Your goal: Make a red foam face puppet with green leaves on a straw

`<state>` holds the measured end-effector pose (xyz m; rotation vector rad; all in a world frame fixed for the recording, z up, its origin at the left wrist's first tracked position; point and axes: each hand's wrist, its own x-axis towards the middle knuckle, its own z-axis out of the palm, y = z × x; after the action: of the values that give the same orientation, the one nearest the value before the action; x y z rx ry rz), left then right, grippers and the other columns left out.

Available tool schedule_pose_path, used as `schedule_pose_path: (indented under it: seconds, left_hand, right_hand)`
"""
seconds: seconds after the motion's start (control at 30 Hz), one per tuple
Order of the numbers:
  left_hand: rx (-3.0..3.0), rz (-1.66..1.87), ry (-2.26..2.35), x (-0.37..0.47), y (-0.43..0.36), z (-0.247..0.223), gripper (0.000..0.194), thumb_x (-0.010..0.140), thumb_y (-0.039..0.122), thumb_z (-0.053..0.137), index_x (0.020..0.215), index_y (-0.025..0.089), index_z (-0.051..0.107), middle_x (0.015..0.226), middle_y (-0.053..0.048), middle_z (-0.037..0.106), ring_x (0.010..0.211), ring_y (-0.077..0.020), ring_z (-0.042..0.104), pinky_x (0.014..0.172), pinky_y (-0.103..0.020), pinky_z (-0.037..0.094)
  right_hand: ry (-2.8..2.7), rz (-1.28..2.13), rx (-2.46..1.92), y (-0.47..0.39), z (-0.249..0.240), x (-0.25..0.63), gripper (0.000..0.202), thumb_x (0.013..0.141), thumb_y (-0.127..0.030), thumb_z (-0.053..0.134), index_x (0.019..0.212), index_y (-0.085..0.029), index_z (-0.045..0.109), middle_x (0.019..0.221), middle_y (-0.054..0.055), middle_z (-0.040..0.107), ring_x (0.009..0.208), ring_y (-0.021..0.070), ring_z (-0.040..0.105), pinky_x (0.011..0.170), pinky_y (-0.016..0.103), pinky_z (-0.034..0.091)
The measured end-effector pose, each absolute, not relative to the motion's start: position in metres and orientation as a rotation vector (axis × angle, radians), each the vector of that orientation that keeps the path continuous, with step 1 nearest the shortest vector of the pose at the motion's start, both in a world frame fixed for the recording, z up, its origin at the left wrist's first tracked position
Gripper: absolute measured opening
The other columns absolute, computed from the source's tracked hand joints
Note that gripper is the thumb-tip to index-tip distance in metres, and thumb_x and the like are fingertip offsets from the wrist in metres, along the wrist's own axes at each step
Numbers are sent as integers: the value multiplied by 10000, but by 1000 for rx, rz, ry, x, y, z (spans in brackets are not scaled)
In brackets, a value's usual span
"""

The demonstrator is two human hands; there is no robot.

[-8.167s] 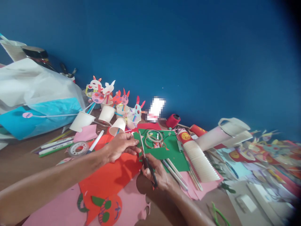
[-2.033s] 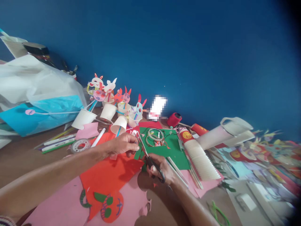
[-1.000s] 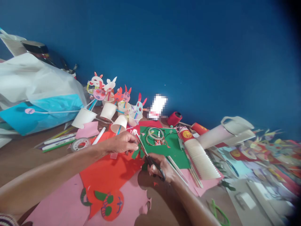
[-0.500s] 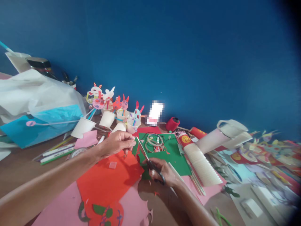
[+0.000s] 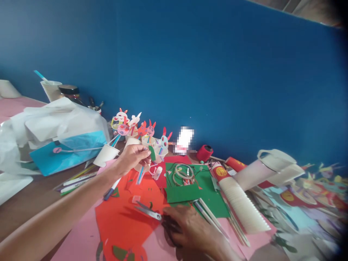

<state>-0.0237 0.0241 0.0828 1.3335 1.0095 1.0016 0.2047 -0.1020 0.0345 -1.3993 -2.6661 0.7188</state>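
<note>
My left hand (image 5: 136,158) pinches a small green paper piece (image 5: 152,153) between thumb and fingers, raised in front of the paper cups. My right hand (image 5: 187,226) is wrapped round the dark handles of a pair of scissors (image 5: 157,215). Their blades point left over the orange paper (image 5: 122,217) and are slightly apart. Small green scraps lie on that orange sheet, along with a little clear pink piece (image 5: 136,199). Just beyond my right hand lies a strip of green paper (image 5: 182,193).
Paper cups (image 5: 107,155) holding animal faces on straws stand at the back. A red thread spool (image 5: 204,153), a stack of white cups (image 5: 241,203) and a white jug (image 5: 261,168) lie to the right. Markers (image 5: 78,183) and a plastic bag (image 5: 59,121) are on the left.
The scissors have swung down and left, away from my left hand, with their blades now over the orange paper. The green piece now shows in my left fingers. The camera view has shifted.
</note>
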Motion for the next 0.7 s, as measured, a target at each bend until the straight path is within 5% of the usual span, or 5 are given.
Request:
schedule_pose_path:
  seconds: [0.23,0.5,0.7]
  left_hand:
    - [1302,992,1040,-24,27,81,129,658,222,616,636,129,530,498,1,617,435,-93,556,469,-209,446]
    - [1269,1017,1073,-19,18,91,107,654,203,595,635,135,514,524,-1,619,418,-89,544,422,-194,418]
    - [1293,1030,1013,-18,16,89,85,684,181,578,655,142,508,485,17,590,405,-89,526,419,-192,424]
  right_hand:
    - [-2837,590,-1302,-104,34,202,181,722,-296,579,888,-233,545,907,-21,583,822,138,523,691,204,349]
    - [-2920,483,-1320,-107,34,199,239,742,-238,523,980,-236,543,872,-2,611,797,151,557,627,217,342]
    - [-2947,400,-1320,-119,38,189,312,734,-333,536,1034,-253,517,818,-5,635,707,171,588,523,227,322]
